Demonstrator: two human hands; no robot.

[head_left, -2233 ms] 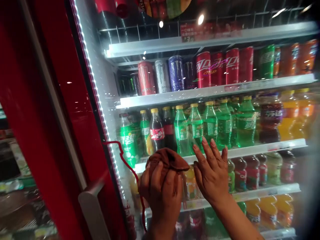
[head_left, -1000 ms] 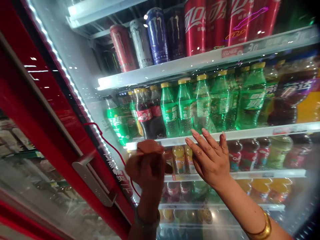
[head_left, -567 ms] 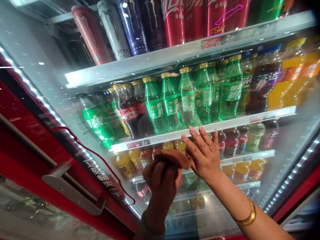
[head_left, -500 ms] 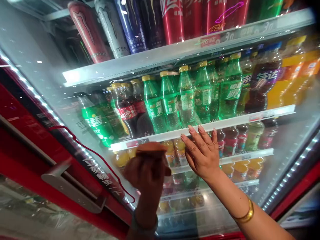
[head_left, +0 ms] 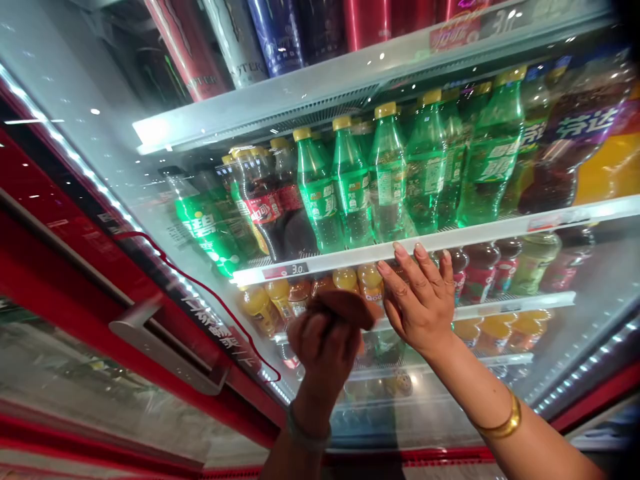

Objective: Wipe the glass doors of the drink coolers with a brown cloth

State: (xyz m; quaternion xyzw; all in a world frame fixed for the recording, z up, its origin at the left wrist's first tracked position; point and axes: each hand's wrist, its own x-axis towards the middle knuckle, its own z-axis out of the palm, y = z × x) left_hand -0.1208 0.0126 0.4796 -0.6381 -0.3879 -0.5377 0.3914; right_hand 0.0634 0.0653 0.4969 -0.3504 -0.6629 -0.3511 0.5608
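My left hand, dark in shadow, is closed round a flat brown cloth, just below a white shelf edge. To its right my right hand has its fingers spread, with the tips at the same shelf edge and nothing held. A gold bangle circles the right wrist. Green bottles with yellow caps stand on the shelf above the hands, beside cola bottles to their left. What the left palm covers is hidden.
Tall cans stand on the top shelf. Purple and orange drinks are at the right. Lower shelves hold small bottles. At the left are a red door frame with a metal handle and a hanging red cord.
The view has come closer to the shelves. My left hand with the brown cloth has moved right, nearer to my right hand, which stays at the shelf edge with fingers spread.
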